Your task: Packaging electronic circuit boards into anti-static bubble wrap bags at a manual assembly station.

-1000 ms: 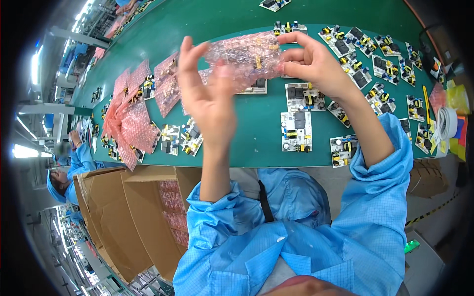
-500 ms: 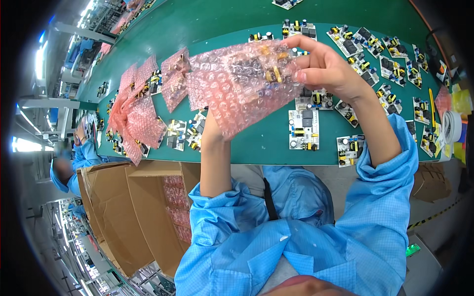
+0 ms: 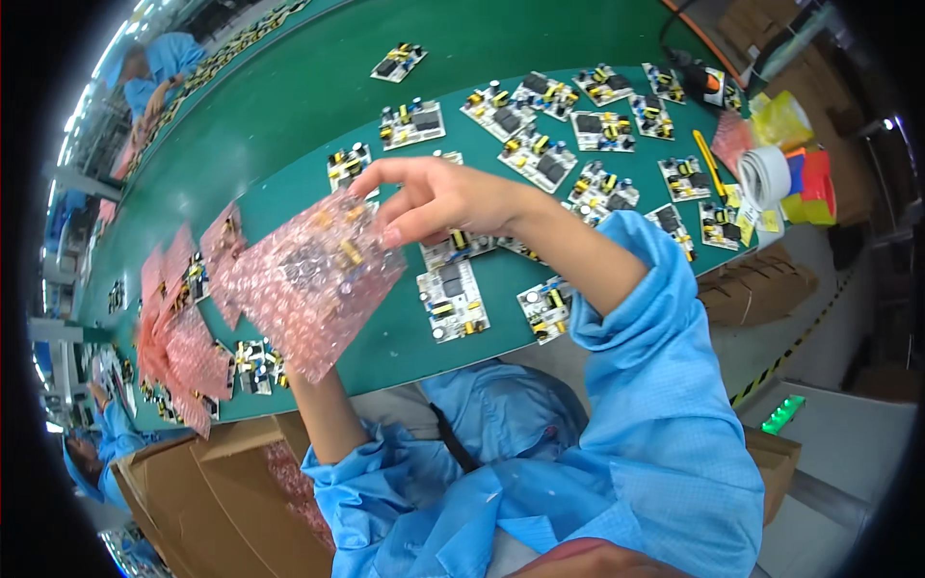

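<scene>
A pink bubble-wrap bag (image 3: pixel 308 279) with a circuit board showing through it is held up over the near side of the green table. My right hand (image 3: pixel 438 200) pinches the bag's upper right corner between thumb and fingers. Behind the bag's lower edge rises my left hand (image 3: pixel 313 383); only the wrist end shows, and its fingers are hidden by the wrap. To the left lies a heap of pink bubble-wrap bags (image 3: pixel 183 337), some with boards in them. A bare circuit board (image 3: pixel 453 301) lies just right of the held bag.
Many bare circuit boards (image 3: pixel 540 159) cover the right half of the green table (image 3: pixel 289 125). At the right edge are a yellow cutter (image 3: pixel 708 162), a white tape roll (image 3: pixel 764 177) and coloured tapes. A cardboard box (image 3: pixel 217 486) with pink wrapped packs stands below left. Other people sit farther left.
My view has swung to the right, so the table and boards appear shifted left and tilted. The bag stays between my hands, with the right hand still pinching its corner.
</scene>
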`<control>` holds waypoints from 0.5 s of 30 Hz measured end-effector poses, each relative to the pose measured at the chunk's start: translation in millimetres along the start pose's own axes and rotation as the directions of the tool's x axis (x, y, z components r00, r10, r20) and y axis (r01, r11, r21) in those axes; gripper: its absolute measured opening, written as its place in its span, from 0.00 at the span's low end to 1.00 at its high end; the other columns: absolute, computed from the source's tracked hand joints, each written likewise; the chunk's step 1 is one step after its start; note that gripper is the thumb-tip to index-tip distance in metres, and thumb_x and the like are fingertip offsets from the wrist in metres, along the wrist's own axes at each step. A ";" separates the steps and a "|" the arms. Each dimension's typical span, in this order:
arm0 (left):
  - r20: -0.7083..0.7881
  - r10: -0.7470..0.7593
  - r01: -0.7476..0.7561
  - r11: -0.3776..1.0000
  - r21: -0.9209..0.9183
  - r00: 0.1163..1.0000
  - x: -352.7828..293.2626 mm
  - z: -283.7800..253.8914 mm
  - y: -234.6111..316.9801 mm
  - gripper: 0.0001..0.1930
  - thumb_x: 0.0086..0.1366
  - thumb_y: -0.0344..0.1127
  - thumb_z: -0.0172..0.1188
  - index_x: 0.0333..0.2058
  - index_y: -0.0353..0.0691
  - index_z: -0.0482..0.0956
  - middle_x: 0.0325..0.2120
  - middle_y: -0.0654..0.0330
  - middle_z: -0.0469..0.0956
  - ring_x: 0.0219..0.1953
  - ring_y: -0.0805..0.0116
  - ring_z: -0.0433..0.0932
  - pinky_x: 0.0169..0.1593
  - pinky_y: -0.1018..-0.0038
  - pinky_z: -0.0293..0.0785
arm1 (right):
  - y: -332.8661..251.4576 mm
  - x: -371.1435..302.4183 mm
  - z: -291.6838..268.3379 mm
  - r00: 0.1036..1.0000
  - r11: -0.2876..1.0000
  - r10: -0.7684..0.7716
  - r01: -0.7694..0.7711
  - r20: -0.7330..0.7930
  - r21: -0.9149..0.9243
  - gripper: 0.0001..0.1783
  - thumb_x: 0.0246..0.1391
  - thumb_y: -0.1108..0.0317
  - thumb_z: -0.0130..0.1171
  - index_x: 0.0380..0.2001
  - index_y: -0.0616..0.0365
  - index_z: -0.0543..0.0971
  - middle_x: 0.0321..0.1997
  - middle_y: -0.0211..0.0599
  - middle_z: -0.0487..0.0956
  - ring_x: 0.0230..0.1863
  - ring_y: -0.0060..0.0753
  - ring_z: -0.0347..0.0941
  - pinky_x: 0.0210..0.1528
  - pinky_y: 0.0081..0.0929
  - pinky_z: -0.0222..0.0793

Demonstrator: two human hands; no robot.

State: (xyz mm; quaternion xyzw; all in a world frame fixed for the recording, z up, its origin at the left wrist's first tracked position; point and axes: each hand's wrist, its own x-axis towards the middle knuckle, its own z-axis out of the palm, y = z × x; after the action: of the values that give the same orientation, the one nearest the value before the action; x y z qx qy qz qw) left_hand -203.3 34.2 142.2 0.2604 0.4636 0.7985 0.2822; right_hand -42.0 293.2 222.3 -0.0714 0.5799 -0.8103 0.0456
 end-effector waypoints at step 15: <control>0.166 -0.039 -0.045 0.880 0.474 0.985 14.9 68.5 11.2 0.32 0.64 0.44 0.69 0.63 0.40 0.69 0.55 0.60 0.76 0.55 0.65 0.77 0.58 0.64 0.76 | 2.5 -3.5 -6.9 0.998 0.997 -0.051 0.047 0.046 0.068 0.31 0.52 0.77 0.67 0.59 0.62 0.68 0.45 0.46 0.85 0.44 0.27 0.82 0.46 0.22 0.78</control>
State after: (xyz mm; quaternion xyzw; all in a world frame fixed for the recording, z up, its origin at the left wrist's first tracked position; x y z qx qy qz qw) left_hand -169.7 80.6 184.3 0.3896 0.6191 0.6355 0.2471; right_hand -39.7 299.4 217.6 -0.1033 0.5494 -0.8281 0.0418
